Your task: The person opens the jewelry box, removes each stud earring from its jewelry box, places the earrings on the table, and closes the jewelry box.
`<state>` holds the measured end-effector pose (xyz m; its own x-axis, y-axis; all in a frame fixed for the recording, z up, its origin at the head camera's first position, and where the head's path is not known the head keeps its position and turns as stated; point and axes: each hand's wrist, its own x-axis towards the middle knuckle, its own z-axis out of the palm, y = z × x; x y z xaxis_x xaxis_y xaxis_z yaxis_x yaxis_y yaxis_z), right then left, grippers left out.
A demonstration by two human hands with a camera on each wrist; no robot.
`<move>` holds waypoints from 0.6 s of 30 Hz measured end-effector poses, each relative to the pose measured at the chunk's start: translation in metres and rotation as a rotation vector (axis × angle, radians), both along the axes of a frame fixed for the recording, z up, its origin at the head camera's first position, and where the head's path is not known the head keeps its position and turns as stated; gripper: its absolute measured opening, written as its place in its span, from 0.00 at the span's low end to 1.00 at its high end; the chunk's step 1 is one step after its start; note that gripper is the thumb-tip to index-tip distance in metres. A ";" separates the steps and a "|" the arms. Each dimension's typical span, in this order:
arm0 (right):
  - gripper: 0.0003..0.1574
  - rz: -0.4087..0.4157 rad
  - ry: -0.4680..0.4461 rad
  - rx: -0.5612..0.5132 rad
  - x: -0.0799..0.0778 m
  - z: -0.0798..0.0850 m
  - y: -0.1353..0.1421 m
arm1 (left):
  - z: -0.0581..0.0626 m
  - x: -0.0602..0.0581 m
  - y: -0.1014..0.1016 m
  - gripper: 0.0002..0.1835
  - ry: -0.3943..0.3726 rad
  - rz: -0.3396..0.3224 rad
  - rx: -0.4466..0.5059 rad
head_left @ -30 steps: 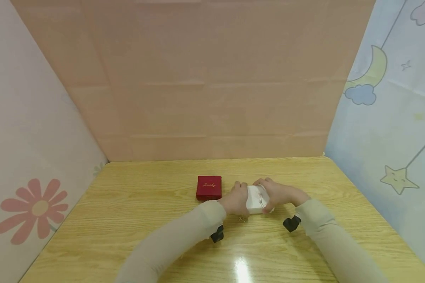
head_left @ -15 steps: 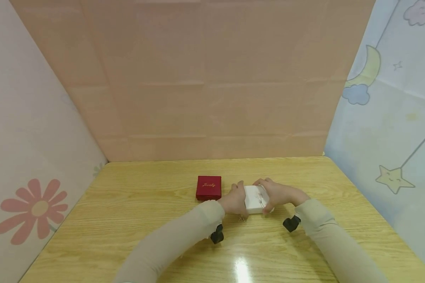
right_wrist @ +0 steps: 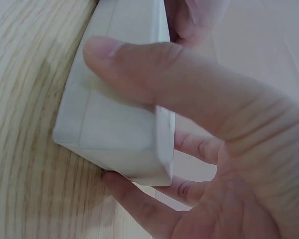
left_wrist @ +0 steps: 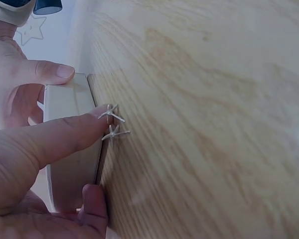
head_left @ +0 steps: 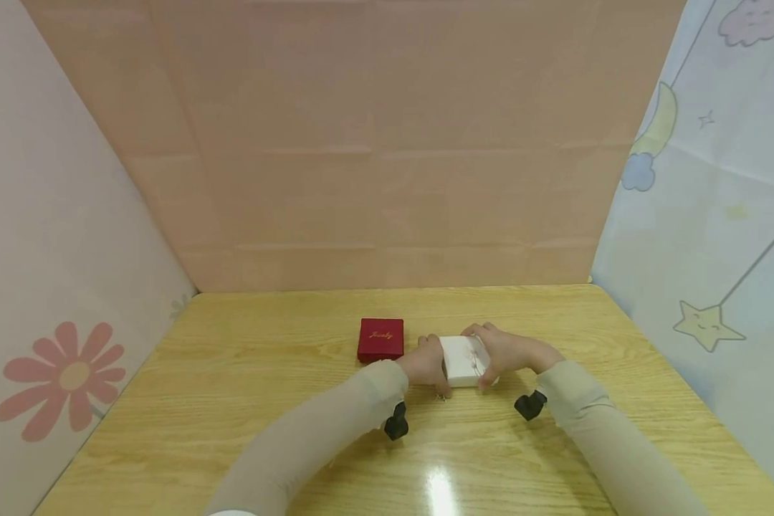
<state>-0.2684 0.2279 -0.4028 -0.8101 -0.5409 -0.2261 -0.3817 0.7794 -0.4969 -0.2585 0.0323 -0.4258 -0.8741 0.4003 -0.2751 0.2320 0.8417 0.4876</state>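
Note:
A white lidded box [head_left: 459, 358] with a faint printed design lies on the table. My right hand [head_left: 511, 352] grips its right end; in the right wrist view the thumb [right_wrist: 119, 64] presses the near side and the fingers wrap the far corner. My left hand [head_left: 427, 364] is spread around the left end, and a narrow dark gap shows between palm and box in the head view. The left thumb [left_wrist: 65, 137] is extended along the near side. Beside its tip lie two small star-shaped metal pieces [left_wrist: 113, 133], perhaps earrings, on the tabletop.
A dark red square box [head_left: 380, 340] with gold lettering sits just left of the white one. Black wrist cameras hang below both cuffs. The wooden table [head_left: 264, 330] meets a beige backdrop behind and patterned panels at the sides.
My left hand has shifted slightly left, baring more of the white box's left end. The right hand keeps its hold, and the red box stays in place.

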 end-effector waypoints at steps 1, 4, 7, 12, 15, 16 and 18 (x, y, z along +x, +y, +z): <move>0.58 0.000 -0.001 -0.002 0.000 0.000 0.000 | 0.000 -0.001 0.000 0.47 0.004 -0.001 -0.002; 0.58 0.001 -0.005 -0.009 0.000 0.001 0.000 | -0.001 -0.002 0.000 0.45 0.005 -0.011 0.005; 0.58 0.000 -0.005 -0.012 0.000 0.001 -0.001 | -0.001 -0.003 -0.001 0.44 0.006 -0.018 0.018; 0.58 -0.003 -0.015 -0.010 -0.001 0.001 -0.001 | -0.001 -0.003 -0.001 0.45 -0.006 -0.008 0.028; 0.58 -0.002 -0.021 -0.008 -0.001 0.000 -0.001 | -0.002 -0.003 -0.001 0.45 -0.009 -0.004 0.027; 0.58 -0.001 -0.023 -0.008 -0.002 0.000 -0.001 | -0.002 -0.004 -0.001 0.45 -0.010 -0.002 0.025; 0.58 -0.001 -0.024 -0.005 -0.002 0.000 -0.001 | -0.001 -0.003 0.000 0.45 -0.010 0.001 0.014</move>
<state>-0.2701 0.2269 -0.4030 -0.8049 -0.5416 -0.2425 -0.3691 0.7769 -0.5100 -0.2616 0.0323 -0.4270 -0.8716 0.4034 -0.2784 0.2261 0.8348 0.5020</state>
